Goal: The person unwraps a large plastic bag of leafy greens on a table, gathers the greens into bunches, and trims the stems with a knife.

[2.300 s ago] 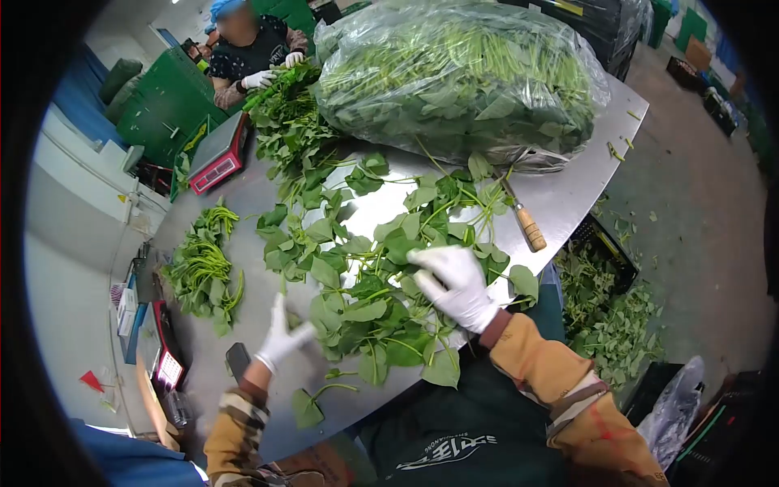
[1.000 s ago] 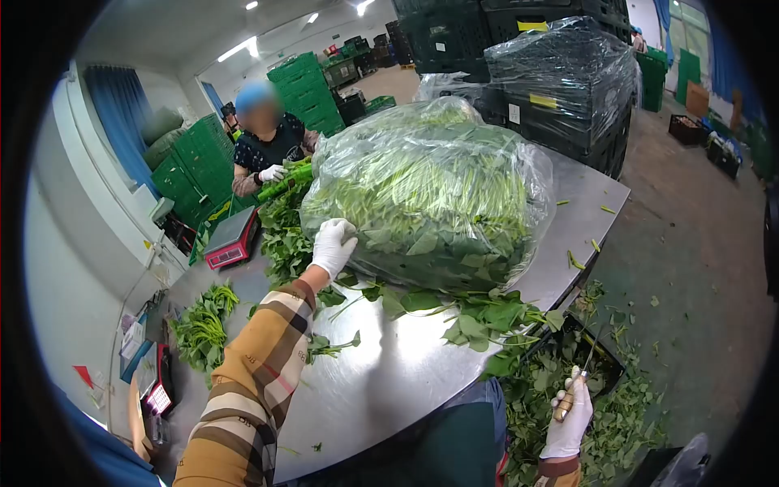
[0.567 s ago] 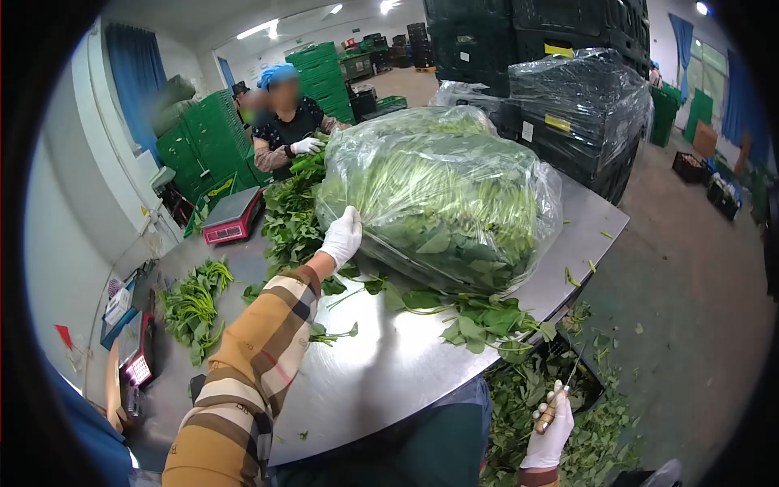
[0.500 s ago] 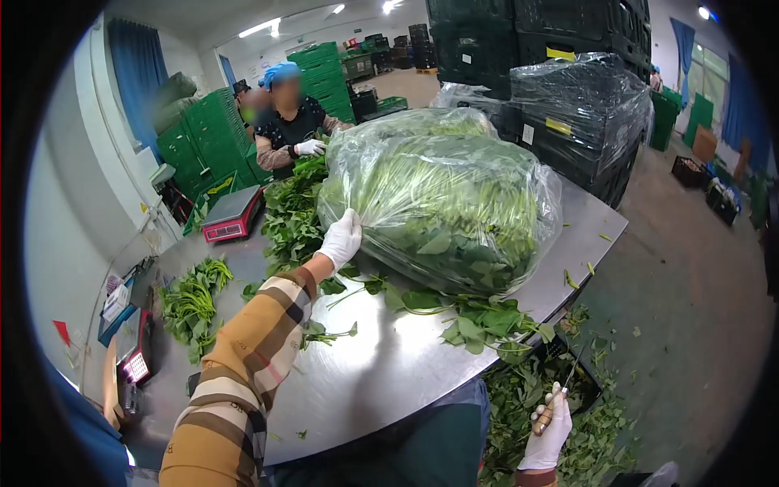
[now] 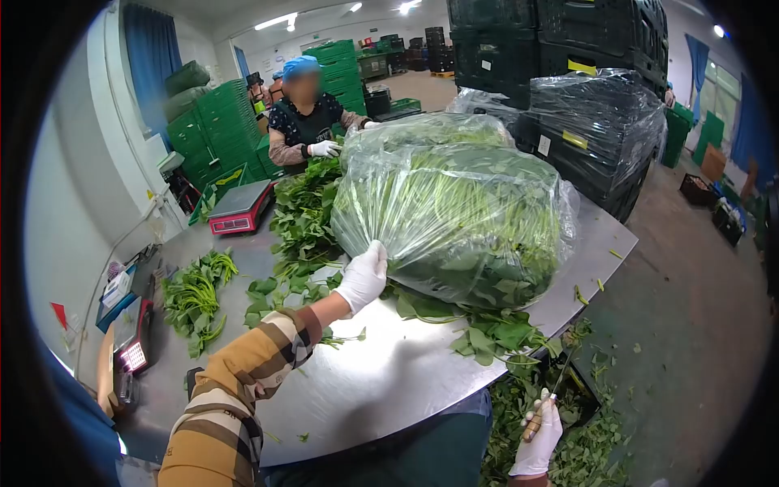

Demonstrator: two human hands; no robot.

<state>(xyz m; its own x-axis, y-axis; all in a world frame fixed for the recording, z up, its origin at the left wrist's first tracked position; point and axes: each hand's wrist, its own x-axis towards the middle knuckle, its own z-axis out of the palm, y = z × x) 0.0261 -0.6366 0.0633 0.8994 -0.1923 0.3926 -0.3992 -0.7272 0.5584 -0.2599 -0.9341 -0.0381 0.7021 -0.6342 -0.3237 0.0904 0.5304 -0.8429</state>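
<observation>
My white-gloved left hand (image 5: 363,278) is closed on the near end of a clear plastic bag (image 5: 454,215) packed with leafy green stems; its film is drawn into taut folds toward my fingers. Low on the right, my gloved right hand (image 5: 540,437) grips a knife (image 5: 533,424) by its wooden handle, the thin blade pointing up and away. That hand is beyond the table edge, above loose greens (image 5: 507,406) and a dark crate. Under the bag's near side lie loose leaves (image 5: 495,334). A heap of leafy greens (image 5: 304,219) rests left of the bag.
On the metal table (image 5: 341,406) are a small bundle of greens (image 5: 195,296) and a red scale (image 5: 241,207). Another scale (image 5: 134,345) stands at the left edge. Across the table a co-worker (image 5: 304,122) handles greens. Wrapped black crates (image 5: 596,134) rise behind the bag.
My left hand has pulled the bag's end nearer and slightly right, stretching the film. The knife hand has shifted slightly left and down. The camera view has tilted a little.
</observation>
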